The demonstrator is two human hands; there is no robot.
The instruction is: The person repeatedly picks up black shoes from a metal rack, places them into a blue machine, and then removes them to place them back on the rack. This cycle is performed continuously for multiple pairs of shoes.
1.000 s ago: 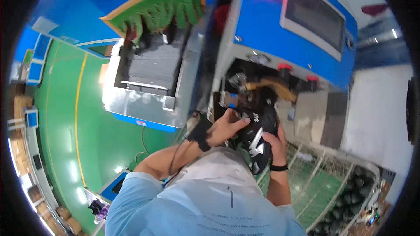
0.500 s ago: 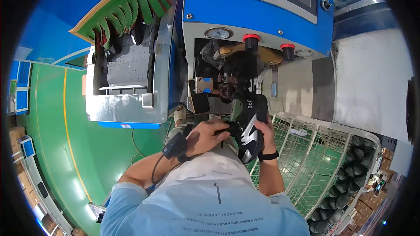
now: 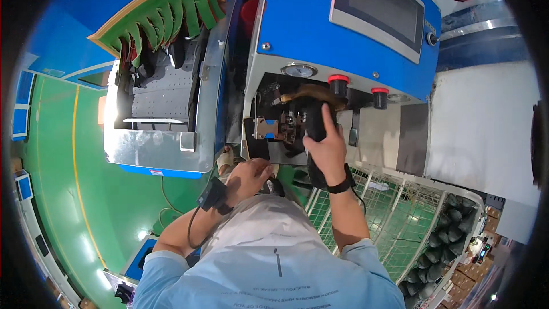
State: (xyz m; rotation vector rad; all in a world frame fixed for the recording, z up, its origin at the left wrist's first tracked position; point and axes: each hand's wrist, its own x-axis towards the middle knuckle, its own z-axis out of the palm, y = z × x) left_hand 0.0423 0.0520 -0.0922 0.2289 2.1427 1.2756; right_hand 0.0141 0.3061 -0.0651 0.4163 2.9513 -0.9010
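Note:
My right hand (image 3: 325, 150) grips a black shoe (image 3: 314, 129) and presses it, toe up, into the open bay of the blue machine (image 3: 320, 40), under a tan-coloured part. A black band sits on that wrist. My left hand (image 3: 250, 175) is lower, near my chest below the bay, fingers curled around a small dark object that I cannot make out. A black device with a cable is strapped to the left wrist.
Two red-capped knobs (image 3: 338, 83) and a round gauge (image 3: 298, 70) sit above the bay. A conveyor (image 3: 154, 109) with green flap curtains stands at left. A white wire cart (image 3: 400, 217) holds dark shoes at lower right. Green floor lies to the left.
My right hand has lifted the black shoe from chest height up into the machine bay. My left hand has let go of the shoe and stayed low.

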